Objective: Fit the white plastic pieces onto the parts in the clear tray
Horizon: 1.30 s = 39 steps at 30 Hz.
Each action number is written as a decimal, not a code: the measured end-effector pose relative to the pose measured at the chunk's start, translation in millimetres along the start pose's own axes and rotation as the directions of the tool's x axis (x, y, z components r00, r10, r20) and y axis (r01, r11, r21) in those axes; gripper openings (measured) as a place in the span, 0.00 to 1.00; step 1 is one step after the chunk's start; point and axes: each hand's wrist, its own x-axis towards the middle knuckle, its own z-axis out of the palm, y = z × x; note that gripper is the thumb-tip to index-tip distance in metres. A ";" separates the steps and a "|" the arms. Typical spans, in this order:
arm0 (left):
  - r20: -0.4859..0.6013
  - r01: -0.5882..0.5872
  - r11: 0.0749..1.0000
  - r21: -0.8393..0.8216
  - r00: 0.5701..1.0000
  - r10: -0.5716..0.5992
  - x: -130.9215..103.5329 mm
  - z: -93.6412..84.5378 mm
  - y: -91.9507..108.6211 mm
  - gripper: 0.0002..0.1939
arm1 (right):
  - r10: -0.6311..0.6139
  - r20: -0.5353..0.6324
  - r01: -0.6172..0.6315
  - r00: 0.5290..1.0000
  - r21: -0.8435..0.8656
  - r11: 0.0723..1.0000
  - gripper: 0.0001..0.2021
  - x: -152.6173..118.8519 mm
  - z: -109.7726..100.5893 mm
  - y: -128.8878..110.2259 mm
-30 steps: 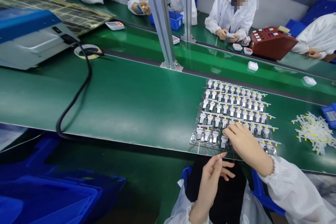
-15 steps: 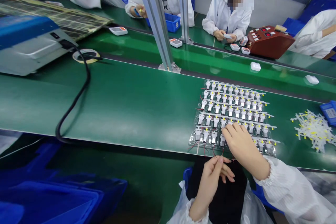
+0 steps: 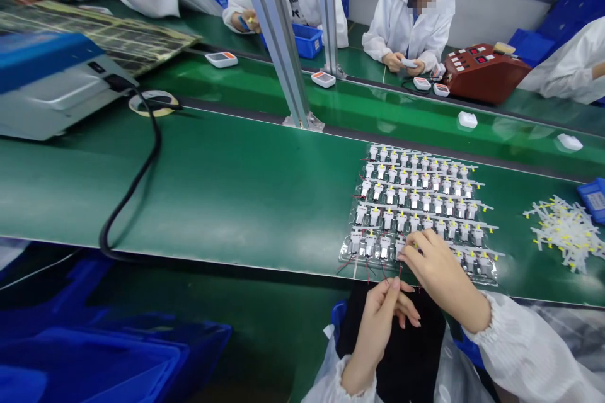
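A clear tray [image 3: 347, 250] on the green table holds rows of small white and silver parts with yellow tips. My right hand [image 3: 432, 264] reaches over the tray's front row, its fingertips at one of the parts [image 3: 385, 245]; what they grip is hidden. My left hand [image 3: 385, 308] is just in front of the table edge, thumb and index finger pinched by the thin red and dark wires that hang from the front row. Its other fingers are loosely bent. Whatever lies in that pinch is too small to make out.
White and yellow pieces [image 3: 564, 233] lie piled at the right, beside a blue bin [image 3: 593, 200]. A conveyor [image 3: 392, 104] carries white devices behind a metal post [image 3: 283, 50]. A black cable [image 3: 135, 192] loops at left. Several people sit across.
My right hand has shifted slightly down and nearer my left hand, its fingertips now lower on the front row. White devices on the conveyor have moved right.
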 end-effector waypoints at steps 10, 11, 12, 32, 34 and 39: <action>0.057 0.000 0.997 0.080 0.998 -0.005 -5.0 -5.4 0.7 0.25 | 0.007 -0.021 -0.006 1.000 0.024 1.000 0.05 0.2 -6.1 -5.2; 0.079 -0.006 0.994 0.111 0.997 -0.003 -7.3 -7.6 0.7 0.25 | 0.005 -0.030 -0.004 1.000 0.047 0.999 0.05 -0.8 -7.9 -8.0; 0.102 -0.014 0.990 0.143 0.995 0.000 -9.9 -10.1 0.7 0.23 | -0.001 -0.037 0.004 0.999 0.077 0.997 0.05 -1.7 -9.6 -10.9; 0.071 -0.103 0.960 0.260 0.994 0.088 -26.8 -37.4 11.0 0.20 | -0.223 0.016 0.217 0.975 0.179 0.960 0.08 12.9 -17.1 -26.0; 0.071 -0.111 0.964 0.242 0.993 0.097 -29.3 -35.6 11.7 0.19 | -0.200 -0.065 0.209 0.978 0.215 0.954 0.09 8.2 -22.7 -22.9; 0.069 -0.119 0.991 0.061 0.991 0.115 -33.5 -26.6 7.8 0.25 | -0.225 -0.182 0.273 0.957 0.310 0.911 0.10 -12.4 -50.6 -25.5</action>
